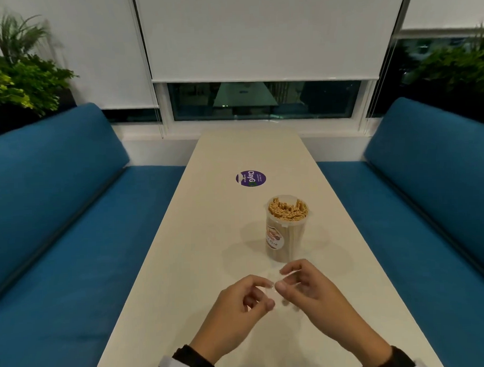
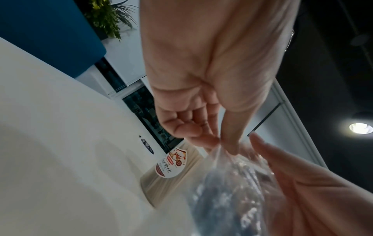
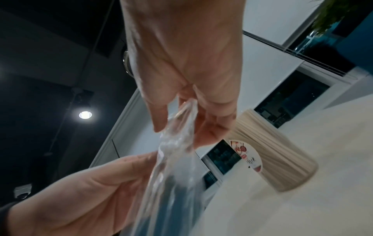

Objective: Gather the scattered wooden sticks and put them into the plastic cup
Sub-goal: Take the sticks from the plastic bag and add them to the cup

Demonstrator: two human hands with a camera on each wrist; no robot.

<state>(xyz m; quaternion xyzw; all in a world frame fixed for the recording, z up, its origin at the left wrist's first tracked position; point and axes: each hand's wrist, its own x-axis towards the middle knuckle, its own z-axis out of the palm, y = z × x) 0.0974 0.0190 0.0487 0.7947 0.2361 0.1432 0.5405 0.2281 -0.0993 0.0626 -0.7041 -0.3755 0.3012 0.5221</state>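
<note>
Both hands, left hand [image 1: 234, 307] and right hand [image 1: 307, 288], pinch one clear plastic film [image 3: 173, 159] at lower centre; it looks limp and slippery. One plastic cup [image 1: 287, 228], mid-frame on the counter [image 1: 183, 267], stands packed with light, stiff wooden sticks [image 1: 288, 209], too many to count; none lie scattered.

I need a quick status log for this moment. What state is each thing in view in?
plastic cup: upright on the table, lid off, packed with wooden sticks.
clear plastic film: crumpled, held above the table between both hands.
left hand: pinches the film.
right hand: pinches the film.
purple sticker: flat on the table beyond the cup.
roller blinds: drawn most of the way down.
</note>
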